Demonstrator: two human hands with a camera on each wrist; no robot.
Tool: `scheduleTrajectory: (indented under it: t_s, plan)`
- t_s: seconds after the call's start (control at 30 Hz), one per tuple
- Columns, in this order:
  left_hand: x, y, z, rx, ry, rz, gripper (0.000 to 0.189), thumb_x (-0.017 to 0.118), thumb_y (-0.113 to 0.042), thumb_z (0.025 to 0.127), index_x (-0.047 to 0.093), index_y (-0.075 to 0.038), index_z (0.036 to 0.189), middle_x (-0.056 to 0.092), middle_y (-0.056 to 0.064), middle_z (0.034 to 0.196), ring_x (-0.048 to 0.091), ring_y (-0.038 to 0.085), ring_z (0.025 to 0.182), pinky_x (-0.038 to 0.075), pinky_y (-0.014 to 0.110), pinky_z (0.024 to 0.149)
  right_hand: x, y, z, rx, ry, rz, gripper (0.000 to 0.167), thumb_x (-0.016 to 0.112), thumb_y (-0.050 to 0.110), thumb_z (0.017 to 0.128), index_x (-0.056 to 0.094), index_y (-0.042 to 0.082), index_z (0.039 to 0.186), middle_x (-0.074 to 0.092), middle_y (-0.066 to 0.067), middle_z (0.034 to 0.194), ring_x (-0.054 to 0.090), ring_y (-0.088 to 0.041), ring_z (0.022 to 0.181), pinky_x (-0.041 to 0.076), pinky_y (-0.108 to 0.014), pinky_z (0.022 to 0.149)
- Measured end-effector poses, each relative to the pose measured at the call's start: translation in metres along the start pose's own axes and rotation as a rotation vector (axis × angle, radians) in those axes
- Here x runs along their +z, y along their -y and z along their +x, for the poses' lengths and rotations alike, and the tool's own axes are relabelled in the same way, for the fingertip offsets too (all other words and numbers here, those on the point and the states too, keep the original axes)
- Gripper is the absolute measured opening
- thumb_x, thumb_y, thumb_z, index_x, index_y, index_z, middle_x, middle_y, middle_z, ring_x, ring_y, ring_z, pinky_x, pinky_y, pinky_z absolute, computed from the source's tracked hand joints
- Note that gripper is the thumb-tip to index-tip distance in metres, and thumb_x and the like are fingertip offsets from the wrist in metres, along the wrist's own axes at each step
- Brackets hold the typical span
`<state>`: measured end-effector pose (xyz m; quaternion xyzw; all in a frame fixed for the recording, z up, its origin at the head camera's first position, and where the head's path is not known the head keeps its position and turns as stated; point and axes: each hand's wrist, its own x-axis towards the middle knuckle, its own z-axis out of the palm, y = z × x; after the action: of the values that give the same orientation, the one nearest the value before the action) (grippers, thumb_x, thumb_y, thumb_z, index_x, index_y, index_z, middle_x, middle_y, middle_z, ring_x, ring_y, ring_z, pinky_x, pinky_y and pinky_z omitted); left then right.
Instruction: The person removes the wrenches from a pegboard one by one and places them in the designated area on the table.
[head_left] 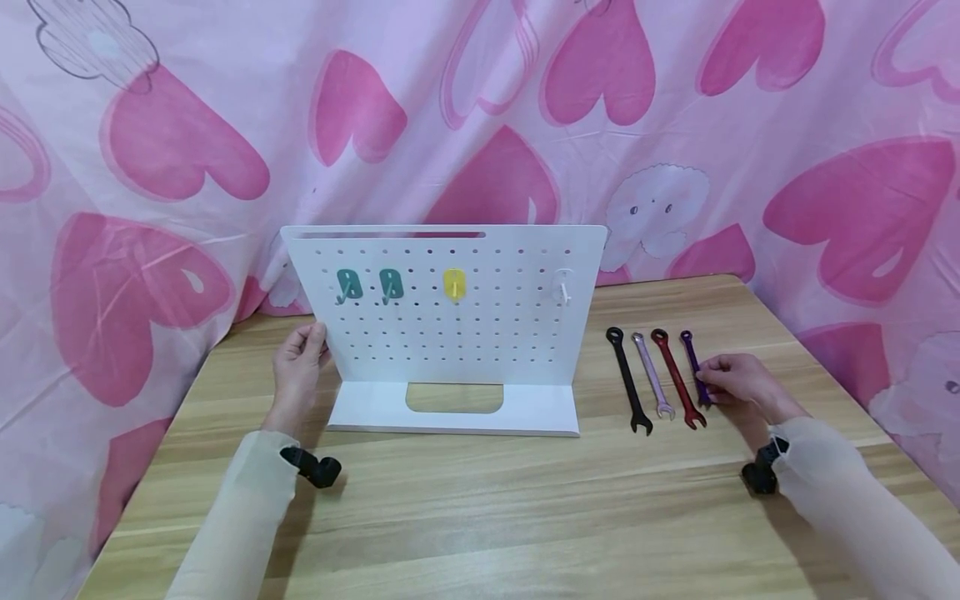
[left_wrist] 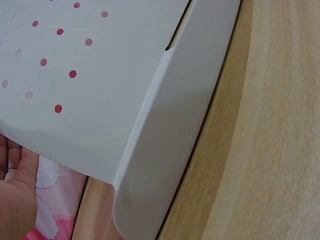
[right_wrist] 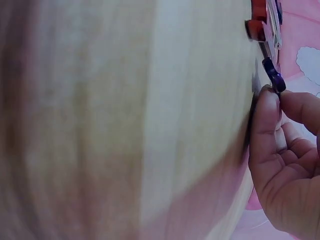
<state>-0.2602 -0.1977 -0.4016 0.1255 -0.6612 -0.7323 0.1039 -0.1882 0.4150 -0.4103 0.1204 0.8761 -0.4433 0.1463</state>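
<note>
A white pegboard stand [head_left: 450,342] stands upright on the table, with hooks on its upper part: two green hooks [head_left: 391,284], a yellow hook [head_left: 454,285] and a white hook [head_left: 564,287]. My left hand [head_left: 298,371] holds the board's left edge; its fingertips are partly hidden behind the board [left_wrist: 110,100] in the left wrist view. To the right lie a black wrench [head_left: 628,379], a pale purple wrench [head_left: 652,375], a red wrench [head_left: 677,377] and a dark purple wrench [head_left: 695,367]. My right hand [head_left: 742,385] pinches the dark purple wrench [right_wrist: 274,75] between thumb and forefinger near its lower end.
The wooden table [head_left: 465,508] extends in front of the stand. Behind it hangs a pink curtain [head_left: 465,108] with hearts, reaching down to the table's back edge. Black wrist cameras [head_left: 318,469] sit on both sleeves.
</note>
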Motion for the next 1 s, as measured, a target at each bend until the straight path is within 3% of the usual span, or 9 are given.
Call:
scheduleTrajectory:
  t_s: [0.33,0.57,0.77,0.87,1.0]
  plan:
    - [0.0,0.0,0.0,-0.017,0.008,-0.008,0.022,0.058,-0.038,0.088,0.061,-0.017,0.093,0.063,-0.01,0.102,0.057,0.009,0.097,0.049,0.02,0.091,-0.001,-0.004,0.003,-0.092,-0.009,0.012,0.026,0.059,0.012,0.091,0.056,-0.013,0.098,0.061,-0.001,0.076,0.058,-0.009,0.065,0.056,-0.023,0.059]
    - [-0.001,-0.001,-0.002,-0.02,0.008,0.004,0.023,0.058,-0.04,0.088,0.061,-0.018,0.094,0.062,-0.008,0.106,0.056,0.008,0.099,0.048,0.021,0.093,0.004,0.007,-0.001,-0.044,-0.043,-0.07,0.029,0.056,0.008,0.092,0.052,-0.016,0.107,0.061,-0.003,0.082,0.057,-0.009,0.067,0.056,-0.024,0.061]
    - [0.0,-0.001,-0.001,-0.031,0.015,-0.004,0.028,0.058,-0.042,0.086,0.061,-0.017,0.098,0.061,-0.003,0.114,0.056,0.01,0.103,0.049,0.017,0.089,0.006,0.01,-0.001,-0.039,-0.086,-0.139,0.023,0.056,0.005,0.092,0.052,-0.015,0.103,0.06,-0.007,0.081,0.057,-0.009,0.065,0.056,-0.024,0.058]
    - [-0.006,0.011,0.008,0.006,0.044,0.004,0.034,0.058,-0.044,0.087,0.062,-0.016,0.105,0.06,-0.002,0.12,0.057,0.01,0.106,0.049,0.018,0.091,0.007,0.011,0.0,-0.036,-0.101,-0.156,0.022,0.057,0.004,0.091,0.052,-0.014,0.101,0.06,-0.007,0.08,0.057,-0.009,0.064,0.055,-0.024,0.057]
    - [-0.007,0.014,0.009,0.022,0.043,0.019,0.035,0.058,-0.046,0.086,0.062,-0.017,0.106,0.06,-0.001,0.121,0.057,0.01,0.107,0.048,0.022,0.094,0.008,0.011,0.001,-0.024,-0.11,-0.165,0.021,0.057,0.004,0.09,0.053,-0.013,0.101,0.059,-0.006,0.077,0.055,-0.01,0.063,0.054,-0.024,0.056]
